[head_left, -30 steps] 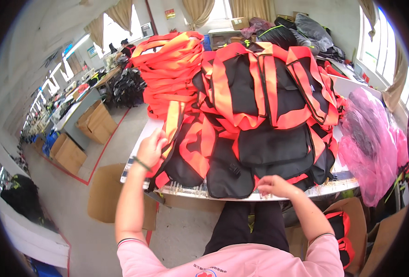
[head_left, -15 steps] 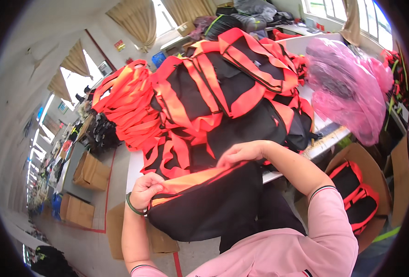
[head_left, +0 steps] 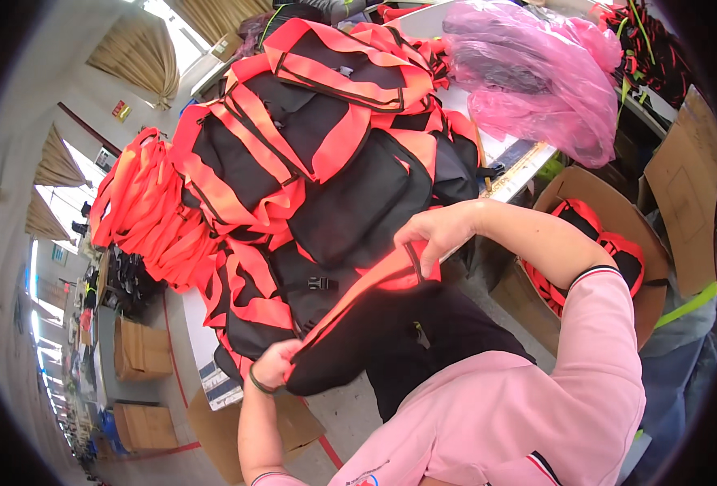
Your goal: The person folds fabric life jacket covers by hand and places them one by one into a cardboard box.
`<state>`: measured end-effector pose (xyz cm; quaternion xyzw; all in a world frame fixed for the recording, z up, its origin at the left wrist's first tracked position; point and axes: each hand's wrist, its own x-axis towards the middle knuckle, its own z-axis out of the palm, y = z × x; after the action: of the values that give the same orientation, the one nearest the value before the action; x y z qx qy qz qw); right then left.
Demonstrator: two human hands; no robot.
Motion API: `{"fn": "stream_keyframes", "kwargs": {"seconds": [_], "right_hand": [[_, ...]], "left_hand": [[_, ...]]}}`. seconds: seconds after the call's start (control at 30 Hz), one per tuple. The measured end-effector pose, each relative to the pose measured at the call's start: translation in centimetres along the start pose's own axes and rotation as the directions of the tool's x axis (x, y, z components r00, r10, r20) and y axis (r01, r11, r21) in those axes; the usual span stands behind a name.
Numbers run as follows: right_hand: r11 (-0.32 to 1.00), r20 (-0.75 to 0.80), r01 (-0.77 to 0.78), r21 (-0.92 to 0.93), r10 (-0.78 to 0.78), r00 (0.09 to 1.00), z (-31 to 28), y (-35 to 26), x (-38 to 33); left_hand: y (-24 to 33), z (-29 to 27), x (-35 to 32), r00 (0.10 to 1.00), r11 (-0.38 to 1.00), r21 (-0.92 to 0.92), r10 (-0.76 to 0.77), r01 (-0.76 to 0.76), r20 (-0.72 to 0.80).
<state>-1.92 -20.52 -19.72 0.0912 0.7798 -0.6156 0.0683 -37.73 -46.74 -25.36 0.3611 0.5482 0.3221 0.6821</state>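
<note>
A black fabric bag piece [head_left: 350, 340] with a bright orange-red edge band is stretched between my two hands, just in front of the table. My left hand [head_left: 274, 364] is closed on its lower left corner. My right hand [head_left: 441, 235] pinches the band's upper right end, thumb against fingers. Behind it, a heap of black bags [head_left: 358, 198] with wide orange-red straps covers the table. A black side-release buckle [head_left: 319, 283] lies on the heap just beyond the held edge. Left of the heap is a thick bundle of orange-red webbing [head_left: 152, 215].
A pink plastic sack [head_left: 536, 89] sits at the table's [head_left: 522, 166] right end. To my right an open cardboard box [head_left: 654, 243] holds black and orange pieces. Another carton [head_left: 233, 441] stands below the table's left corner; more cartons [head_left: 144, 350] line the left.
My view has turned right. My right hand has moved from the middle of the orange band to its right end, and the piece now slants up to the right.
</note>
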Motion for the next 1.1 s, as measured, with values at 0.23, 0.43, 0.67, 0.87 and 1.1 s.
{"fn": "stream_keyframes", "kwargs": {"seconds": [0.23, 0.43, 0.67, 0.87, 1.1], "right_hand": [[0.981, -0.117, -0.006, -0.193, -0.017, 0.993, -1.5, -1.0, 1.5], [0.995, -0.100, -0.054, 0.087, 0.063, 0.993, 0.9, -0.9, 0.6], [0.869, -0.583, -0.105, -0.483, -0.230, 0.779, 3.2, -1.4, 3.3], [0.683, -0.733, -0.316, -0.659, -0.486, 0.477, 0.7, 1.8, 5.9], [0.668, -0.676, -0.237, -0.705, -0.532, 0.510, 0.4, 1.3, 5.6]], "left_hand": [[-1.7, 3.7, -1.7, 0.957, 0.996, -0.070, 0.074, -0.056, 0.281], [0.6, 4.2, -2.3, 0.986, 0.990, 0.135, 0.023, -0.046, 0.164], [-0.1, 5.6, -4.6, 0.981, 0.993, 0.066, 0.083, -0.096, 0.173], [2.1, 10.2, -2.3, 0.969, 0.979, -0.026, 0.202, -0.200, 0.142], [-0.1, 5.8, -1.4, 0.814, 0.753, 0.596, 0.515, -0.280, -0.269]]}}
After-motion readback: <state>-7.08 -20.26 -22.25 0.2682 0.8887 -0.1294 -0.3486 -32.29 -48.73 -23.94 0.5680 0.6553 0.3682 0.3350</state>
